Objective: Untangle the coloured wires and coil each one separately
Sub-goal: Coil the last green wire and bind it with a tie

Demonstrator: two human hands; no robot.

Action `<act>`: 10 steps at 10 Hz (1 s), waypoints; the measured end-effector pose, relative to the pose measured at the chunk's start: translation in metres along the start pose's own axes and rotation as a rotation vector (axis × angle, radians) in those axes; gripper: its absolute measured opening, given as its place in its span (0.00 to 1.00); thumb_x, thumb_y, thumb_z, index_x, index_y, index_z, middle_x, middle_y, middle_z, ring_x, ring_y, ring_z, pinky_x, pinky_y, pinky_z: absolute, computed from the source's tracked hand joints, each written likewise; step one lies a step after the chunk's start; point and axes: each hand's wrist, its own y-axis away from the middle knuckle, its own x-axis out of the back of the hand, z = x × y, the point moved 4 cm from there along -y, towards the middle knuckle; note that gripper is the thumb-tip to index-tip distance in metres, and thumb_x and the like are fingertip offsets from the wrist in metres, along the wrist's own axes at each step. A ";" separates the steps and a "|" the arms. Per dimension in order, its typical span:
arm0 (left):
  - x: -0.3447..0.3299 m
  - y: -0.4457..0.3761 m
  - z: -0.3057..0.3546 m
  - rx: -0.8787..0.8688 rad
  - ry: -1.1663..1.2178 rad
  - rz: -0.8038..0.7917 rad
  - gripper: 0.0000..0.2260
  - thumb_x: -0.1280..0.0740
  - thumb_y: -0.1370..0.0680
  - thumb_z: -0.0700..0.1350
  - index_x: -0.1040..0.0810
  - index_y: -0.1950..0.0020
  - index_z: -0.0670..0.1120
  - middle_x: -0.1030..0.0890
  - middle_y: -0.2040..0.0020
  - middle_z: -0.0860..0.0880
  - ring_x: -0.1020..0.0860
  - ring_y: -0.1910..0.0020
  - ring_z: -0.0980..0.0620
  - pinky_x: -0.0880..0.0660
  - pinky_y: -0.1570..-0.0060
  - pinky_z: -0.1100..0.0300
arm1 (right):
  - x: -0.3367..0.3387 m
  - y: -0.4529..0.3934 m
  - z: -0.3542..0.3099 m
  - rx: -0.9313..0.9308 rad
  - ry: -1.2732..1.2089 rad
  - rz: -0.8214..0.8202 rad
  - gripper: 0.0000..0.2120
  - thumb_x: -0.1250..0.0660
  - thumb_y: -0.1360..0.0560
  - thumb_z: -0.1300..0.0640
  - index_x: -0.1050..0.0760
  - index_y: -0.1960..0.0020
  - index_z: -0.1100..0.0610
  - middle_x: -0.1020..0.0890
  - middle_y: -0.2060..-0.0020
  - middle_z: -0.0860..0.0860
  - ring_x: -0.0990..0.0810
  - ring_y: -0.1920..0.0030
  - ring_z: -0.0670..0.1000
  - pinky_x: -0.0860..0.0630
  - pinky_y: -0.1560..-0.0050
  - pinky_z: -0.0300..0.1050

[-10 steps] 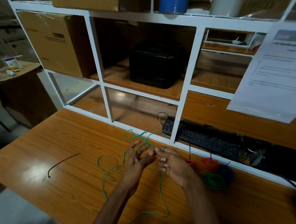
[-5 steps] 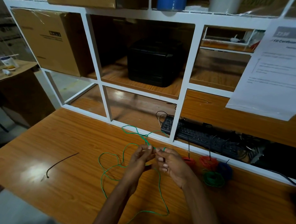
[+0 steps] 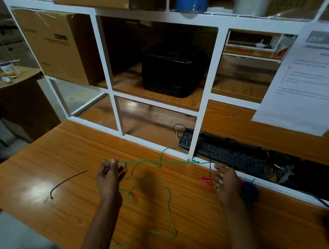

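Observation:
A long green wire [image 3: 155, 162] is stretched level between my two hands above the wooden table [image 3: 47, 157]. My left hand [image 3: 109, 175] pinches it at the left end, thumb on top. My right hand [image 3: 226, 182] holds the other end near the shelf frame, fingers partly spread. The rest of the green wire hangs in loose loops [image 3: 168, 204] down to the table between my arms. A red coil [image 3: 206, 181] lies just left of my right hand. A blue coil [image 3: 251, 189] and a green coil [image 3: 247, 200] lie behind that hand, partly hidden.
A short black wire piece [image 3: 67, 182] lies on the table at the left. A white shelf frame [image 3: 194, 140] rises at the table's back, with a black keyboard [image 3: 215, 150] behind it, a black box [image 3: 171, 68] and cardboard boxes above. A paper sheet [image 3: 303, 77] hangs at right.
My hands were together at the middle working the green wire; they have moved apart, left hand leftward and right hand rightward, pulling a stretch of the wire straight between them.

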 end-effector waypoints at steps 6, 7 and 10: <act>0.051 -0.039 -0.059 -0.031 -0.137 0.338 0.14 0.33 0.15 0.45 0.32 0.58 0.48 0.27 0.61 0.43 0.20 0.77 0.61 0.22 0.76 0.65 | 0.001 0.011 -0.011 0.358 -0.047 0.272 0.11 0.43 0.14 0.58 0.24 0.50 0.60 0.32 0.70 0.48 0.36 0.75 0.43 0.40 0.78 0.34; 0.051 -0.036 -0.070 0.054 -0.175 0.245 0.13 0.34 0.15 0.47 0.31 0.57 0.48 0.26 0.60 0.43 0.19 0.76 0.59 0.22 0.76 0.63 | -0.002 0.012 -0.014 0.455 0.090 0.174 0.12 0.44 0.13 0.56 0.23 0.48 0.59 0.32 0.69 0.49 0.35 0.73 0.44 0.39 0.76 0.35; -0.006 0.012 -0.071 0.257 -0.198 -0.105 0.37 0.30 0.18 0.37 0.46 0.16 0.52 0.21 0.49 0.42 0.21 0.61 0.47 0.20 0.55 0.53 | -0.049 0.035 0.004 0.380 0.362 -0.175 0.15 0.44 0.13 0.54 0.23 0.50 0.59 0.36 0.72 0.47 0.39 0.74 0.43 0.43 0.73 0.39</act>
